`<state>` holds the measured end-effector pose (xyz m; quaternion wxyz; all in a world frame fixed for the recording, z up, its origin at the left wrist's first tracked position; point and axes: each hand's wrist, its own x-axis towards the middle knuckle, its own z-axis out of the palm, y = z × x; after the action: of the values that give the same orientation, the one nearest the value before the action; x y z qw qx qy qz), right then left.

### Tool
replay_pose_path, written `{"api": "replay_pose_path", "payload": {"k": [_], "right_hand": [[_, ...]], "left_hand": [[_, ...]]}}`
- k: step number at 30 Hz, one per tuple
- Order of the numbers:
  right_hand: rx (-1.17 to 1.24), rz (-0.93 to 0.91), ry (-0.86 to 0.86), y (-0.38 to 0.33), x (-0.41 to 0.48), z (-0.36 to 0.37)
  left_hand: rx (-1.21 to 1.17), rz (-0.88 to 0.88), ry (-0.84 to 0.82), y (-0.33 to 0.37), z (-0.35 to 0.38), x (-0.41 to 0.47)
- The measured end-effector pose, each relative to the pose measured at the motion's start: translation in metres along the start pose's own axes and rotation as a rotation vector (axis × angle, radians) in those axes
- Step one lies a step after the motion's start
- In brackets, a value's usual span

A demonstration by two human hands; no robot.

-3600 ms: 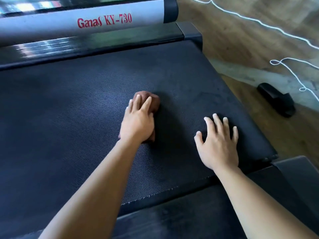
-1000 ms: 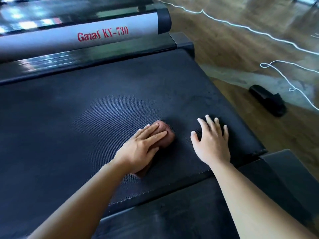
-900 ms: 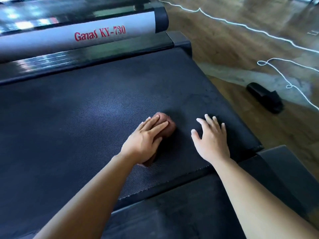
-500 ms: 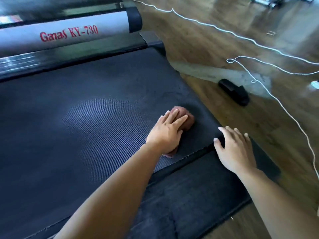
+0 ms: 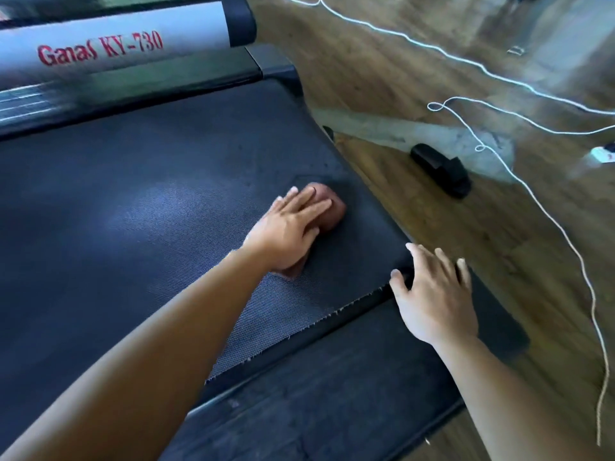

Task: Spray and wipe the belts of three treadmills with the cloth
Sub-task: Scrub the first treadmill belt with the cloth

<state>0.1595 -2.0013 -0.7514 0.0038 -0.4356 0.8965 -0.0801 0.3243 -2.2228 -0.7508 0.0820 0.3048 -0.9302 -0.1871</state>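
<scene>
A dark textured treadmill belt (image 5: 139, 207) fills the left and middle of the head view. On it, near its right edge, lies a bunched brown cloth (image 5: 331, 211). My left hand (image 5: 288, 229) presses flat on the cloth with straight fingers, covering most of it. My right hand (image 5: 432, 294) rests with spread fingers on the black side rail at the belt's near right corner. No spray bottle is in sight.
The treadmill's grey cover (image 5: 109, 51) reads "Ganas KY-730" at the top left. The black side rail (image 5: 332, 394) runs along the near edge. On the wooden floor to the right lie a black slipper (image 5: 441, 169) and a looping white cord (image 5: 532, 194).
My left hand has slid the cloth rightwards across the belt toward its right edge. My right hand has shifted from the belt onto the side rail. The view has swung right.
</scene>
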Motion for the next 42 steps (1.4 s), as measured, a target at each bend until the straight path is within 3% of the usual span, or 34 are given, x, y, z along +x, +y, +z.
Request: {"api": "replay_pose_path", "payload": {"k": [4,9,16,21,26,33,38,42], "right_hand": [[-0.019,-0.002,-0.019,0.000,0.001,0.000],[-0.045,-0.003,-0.031,0.000,0.001,-0.002],[-0.069,0.006,-0.020,0.001,0.002,0.001],[-0.088,-0.005,-0.021,0.002,0.002,0.002],[-0.086,0.010,-0.024,0.000,0.002,0.001],[-0.083,0.009,-0.049,-0.001,0.002,-0.004],[-0.088,0.017,-0.023,-0.001,0.002,-0.002],[-0.071,0.010,-0.033,0.000,0.002,-0.002]], "left_hand": [[0.027,-0.132,0.025,0.016,0.002,0.059],[0.009,0.098,-0.065,0.057,0.020,0.051],[0.030,0.317,-0.111,0.034,0.016,-0.066],[0.019,0.140,-0.098,-0.016,-0.004,-0.062],[0.003,-0.053,-0.029,0.005,-0.005,0.011],[0.007,0.135,-0.061,0.062,0.022,-0.008],[0.016,0.228,-0.080,0.034,0.022,-0.076],[-0.013,0.138,-0.097,-0.005,0.002,-0.098]]}}
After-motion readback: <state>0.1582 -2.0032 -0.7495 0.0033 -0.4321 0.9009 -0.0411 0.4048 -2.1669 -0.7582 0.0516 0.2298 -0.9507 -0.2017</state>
